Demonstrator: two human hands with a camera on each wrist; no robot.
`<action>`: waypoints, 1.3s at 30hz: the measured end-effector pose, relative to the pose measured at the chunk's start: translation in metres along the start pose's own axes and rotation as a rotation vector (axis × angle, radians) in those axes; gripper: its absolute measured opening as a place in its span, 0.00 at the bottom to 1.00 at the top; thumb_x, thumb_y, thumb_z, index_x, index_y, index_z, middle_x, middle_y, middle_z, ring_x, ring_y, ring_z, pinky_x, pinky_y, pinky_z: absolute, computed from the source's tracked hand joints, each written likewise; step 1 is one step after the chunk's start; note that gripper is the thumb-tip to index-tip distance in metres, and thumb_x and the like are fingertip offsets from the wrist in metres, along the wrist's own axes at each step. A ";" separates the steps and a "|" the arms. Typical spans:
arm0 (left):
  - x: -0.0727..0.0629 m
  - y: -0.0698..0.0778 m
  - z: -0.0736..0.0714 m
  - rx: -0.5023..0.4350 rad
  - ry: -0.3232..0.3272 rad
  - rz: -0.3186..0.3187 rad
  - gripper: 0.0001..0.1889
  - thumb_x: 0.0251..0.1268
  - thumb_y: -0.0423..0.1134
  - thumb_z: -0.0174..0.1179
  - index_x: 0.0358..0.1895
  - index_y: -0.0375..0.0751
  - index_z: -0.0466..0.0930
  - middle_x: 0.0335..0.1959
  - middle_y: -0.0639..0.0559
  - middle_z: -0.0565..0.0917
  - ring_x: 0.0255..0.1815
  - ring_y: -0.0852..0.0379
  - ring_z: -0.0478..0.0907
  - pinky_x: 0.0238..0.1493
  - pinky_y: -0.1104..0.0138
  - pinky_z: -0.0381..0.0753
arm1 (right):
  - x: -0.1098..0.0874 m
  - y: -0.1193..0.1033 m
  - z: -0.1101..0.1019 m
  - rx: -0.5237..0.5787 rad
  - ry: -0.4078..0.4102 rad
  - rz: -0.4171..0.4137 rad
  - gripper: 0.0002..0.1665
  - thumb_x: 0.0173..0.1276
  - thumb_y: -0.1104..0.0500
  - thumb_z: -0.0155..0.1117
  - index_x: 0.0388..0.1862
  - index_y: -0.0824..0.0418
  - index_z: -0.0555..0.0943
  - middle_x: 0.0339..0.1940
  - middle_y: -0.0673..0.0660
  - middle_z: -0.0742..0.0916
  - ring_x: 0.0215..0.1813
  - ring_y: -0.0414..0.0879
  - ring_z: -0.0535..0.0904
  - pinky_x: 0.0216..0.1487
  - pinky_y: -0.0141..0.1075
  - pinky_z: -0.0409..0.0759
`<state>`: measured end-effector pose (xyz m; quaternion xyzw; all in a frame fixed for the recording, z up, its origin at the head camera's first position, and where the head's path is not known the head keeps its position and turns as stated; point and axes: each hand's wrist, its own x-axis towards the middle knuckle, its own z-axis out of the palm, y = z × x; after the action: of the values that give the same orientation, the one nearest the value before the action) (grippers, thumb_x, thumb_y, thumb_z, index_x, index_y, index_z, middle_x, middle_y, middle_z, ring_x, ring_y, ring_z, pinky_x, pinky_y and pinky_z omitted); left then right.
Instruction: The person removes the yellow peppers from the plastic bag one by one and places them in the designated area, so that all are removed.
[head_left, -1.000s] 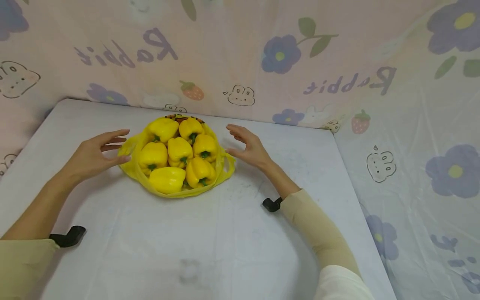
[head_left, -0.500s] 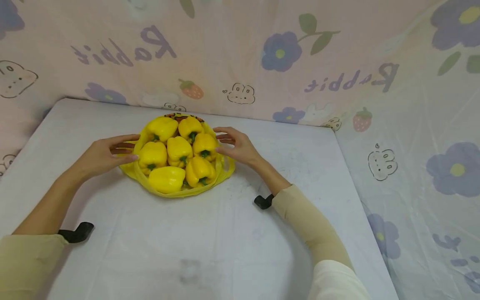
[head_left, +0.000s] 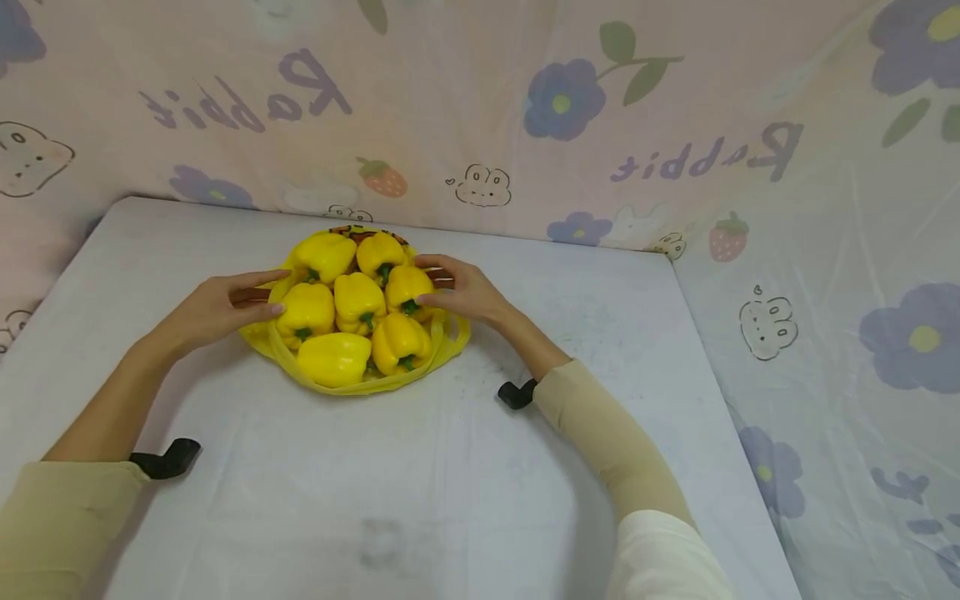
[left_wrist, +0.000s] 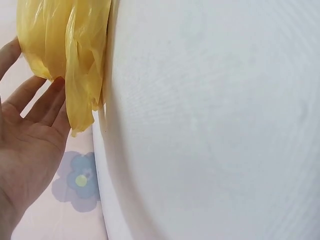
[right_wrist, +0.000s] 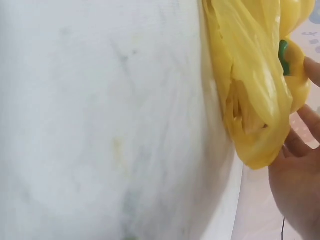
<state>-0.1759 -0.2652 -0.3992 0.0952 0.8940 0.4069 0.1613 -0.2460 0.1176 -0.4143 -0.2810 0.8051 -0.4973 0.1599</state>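
Note:
A yellow plastic bag (head_left: 360, 388) lies spread on the table, its mouth facing up around several yellow bell peppers (head_left: 360, 302) with green stems. My left hand (head_left: 217, 308) is at the bag's left side, thumb tip beside the leftmost pepper. From the right, my right hand (head_left: 472, 292) reaches over the rim, its thumb against a pepper with a green stem (right_wrist: 284, 57). In the left wrist view, fingers (left_wrist: 47, 102) extend behind the hanging bag film (left_wrist: 55, 35). The right wrist view shows a loose bag handle (right_wrist: 255, 145) in front of the right fingers, partly hiding them.
The white table (head_left: 420, 492) runs back to a patterned cloth (head_left: 450, 100) with flowers and rabbits, which also hangs along the right. Black wrist mounts (head_left: 167, 458) stick out from both sleeves. The bag sits near the table's back edge.
Both hands have moved inward from beside the bag to its two sides, the right one leftward over the rim and the left one rightward. The bag and peppers have stayed in place.

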 end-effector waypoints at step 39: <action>-0.001 -0.003 0.001 -0.037 0.035 0.042 0.32 0.73 0.48 0.59 0.76 0.43 0.62 0.76 0.41 0.63 0.71 0.36 0.63 0.69 0.57 0.66 | 0.011 -0.006 -0.005 -0.068 -0.020 0.086 0.40 0.60 0.50 0.76 0.70 0.50 0.71 0.67 0.51 0.76 0.62 0.46 0.76 0.61 0.34 0.75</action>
<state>-0.1750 -0.2666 -0.4024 0.1036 0.8868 0.4285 0.1389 -0.2552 0.1120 -0.4064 -0.2562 0.8313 -0.4594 0.1795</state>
